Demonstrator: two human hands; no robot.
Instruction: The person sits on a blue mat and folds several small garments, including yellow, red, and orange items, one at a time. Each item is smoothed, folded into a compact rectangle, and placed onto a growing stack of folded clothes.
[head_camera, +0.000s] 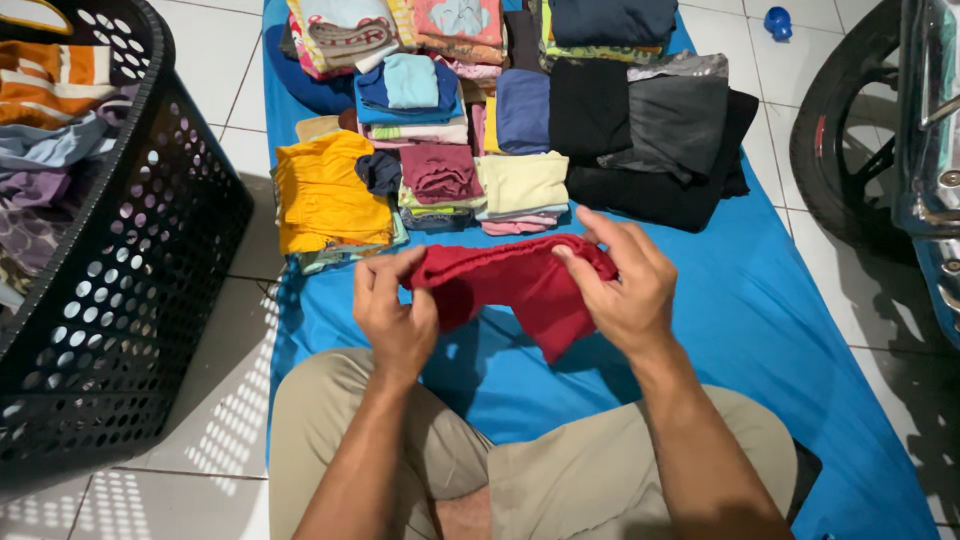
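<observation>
I hold a red cloth (510, 285) in both hands above a blue sheet (760, 300) spread on the floor. My left hand (393, 305) pinches its left end. Gripping the right end is my right hand (625, 285), and a corner of the cloth hangs down between them. My knees in beige trousers (560, 470) are crossed below. Just beyond the cloth lie folded clothes: a yellow stack (325, 195), a maroon piece (440, 170), a cream piece (523, 183) and black garments (650, 140).
A black perforated laundry basket (130, 290) with unfolded clothes stands at the left on white floor tiles. A wheel (840, 150) and metal parts of a vehicle are at the right. A small blue object (778, 22) lies on the tiles at the top.
</observation>
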